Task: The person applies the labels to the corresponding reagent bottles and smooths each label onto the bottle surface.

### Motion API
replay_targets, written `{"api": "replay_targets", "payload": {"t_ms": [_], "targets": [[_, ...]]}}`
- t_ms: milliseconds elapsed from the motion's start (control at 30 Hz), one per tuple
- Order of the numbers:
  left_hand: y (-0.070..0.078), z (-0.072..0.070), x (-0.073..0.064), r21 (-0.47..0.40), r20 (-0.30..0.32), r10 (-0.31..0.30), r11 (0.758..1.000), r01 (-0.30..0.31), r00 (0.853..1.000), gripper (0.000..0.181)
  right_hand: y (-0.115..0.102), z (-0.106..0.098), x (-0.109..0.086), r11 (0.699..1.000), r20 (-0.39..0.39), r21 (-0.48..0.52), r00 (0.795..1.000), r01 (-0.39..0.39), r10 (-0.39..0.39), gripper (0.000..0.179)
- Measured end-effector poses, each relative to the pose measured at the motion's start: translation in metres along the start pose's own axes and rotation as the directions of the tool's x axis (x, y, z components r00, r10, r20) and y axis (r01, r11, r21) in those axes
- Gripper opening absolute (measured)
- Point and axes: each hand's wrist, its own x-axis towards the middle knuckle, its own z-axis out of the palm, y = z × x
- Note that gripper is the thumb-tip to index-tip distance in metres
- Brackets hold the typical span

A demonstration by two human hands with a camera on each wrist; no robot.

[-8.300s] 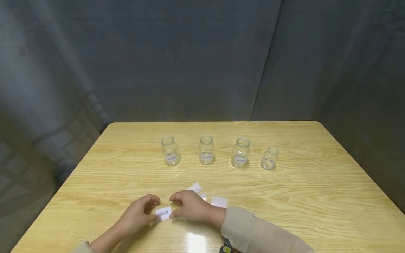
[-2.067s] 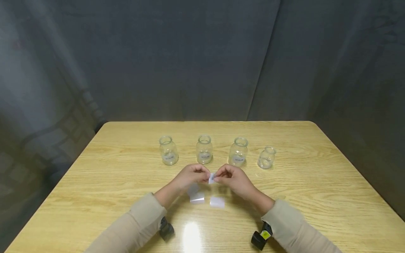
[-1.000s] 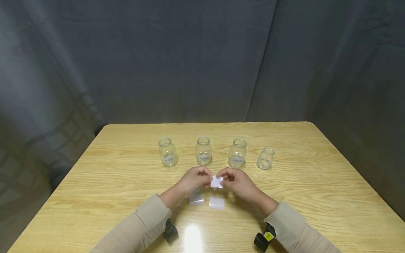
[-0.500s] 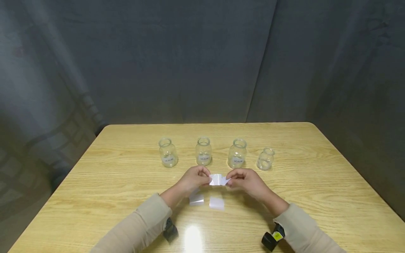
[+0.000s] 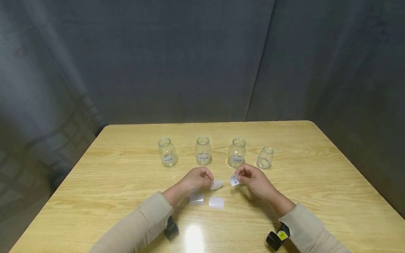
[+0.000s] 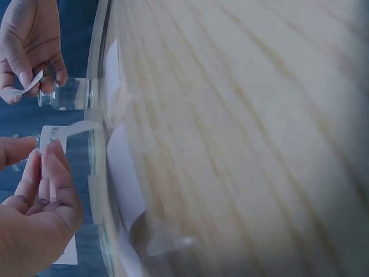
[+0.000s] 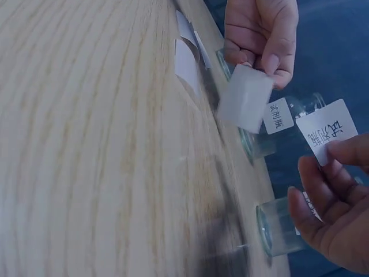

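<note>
My left hand (image 5: 196, 181) pinches a blank white backing paper (image 7: 248, 95) by its edge, above the wooden table. To its right, my right hand (image 5: 254, 181) pinches a small white sticker label (image 7: 328, 130) between thumb and fingertip. Handwritten characters face up on the label, and it is apart from the backing paper. Just beyond the hands, three larger glass jars stand in a row: a left jar (image 5: 167, 153), a middle jar (image 5: 203, 151) and a right jar (image 5: 237, 153), each with a similar label low on its front. A smaller jar (image 5: 265, 157) at the row's right end shows no label.
Blank white slips lie near the hands: one slip (image 5: 216, 202) in front and another slip (image 5: 196, 199) partly behind the left forearm. The wooden table (image 5: 316, 175) ends at a dark grey curtain (image 5: 190, 63). A black camera (image 5: 275, 240) sits on the right wrist.
The label has come off its backing paper. My right hand has moved right with the label, while the left stays almost in place holding the backing. Earlier both hands held one piece.
</note>
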Motion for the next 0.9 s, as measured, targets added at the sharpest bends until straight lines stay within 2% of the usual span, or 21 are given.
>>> {"api": "replay_targets", "payload": {"t_ms": [233, 467, 533, 700, 900], "targets": [[0.009, 0.005, 0.003, 0.029, -0.017, 0.049, 0.998, -0.049, 0.999, 0.014, -0.002, -0.001, 0.004, 0.999, -0.017, -0.040, 1.000, 0.003, -0.003, 0.019], [0.015, 0.024, 0.014, -0.057, 0.005, 0.109, 0.992, -0.109, 0.994, 0.020, -0.003, -0.003, 0.005, 0.999, -0.016, -0.022, 0.999, 0.028, -0.028, 0.026], [0.024, 0.029, 0.011, -0.076, 0.008, 0.135, 0.988, -0.134, 0.991, 0.018, -0.004, -0.004, 0.004, 0.999, -0.010, -0.018, 0.999, 0.036, -0.036, 0.026], [0.041, 0.037, 0.002, -0.054, -0.006, 0.191, 0.980, -0.191, 0.982, 0.012, -0.004, -0.006, 0.001, 0.999, -0.029, -0.042, 0.999, 0.023, -0.024, 0.025], [0.023, 0.047, 0.025, -0.052, -0.036, 0.181, 0.982, -0.183, 0.983, 0.009, 0.001, -0.013, 0.000, 0.997, -0.087, -0.075, 0.996, -0.010, 0.003, 0.026]]}}
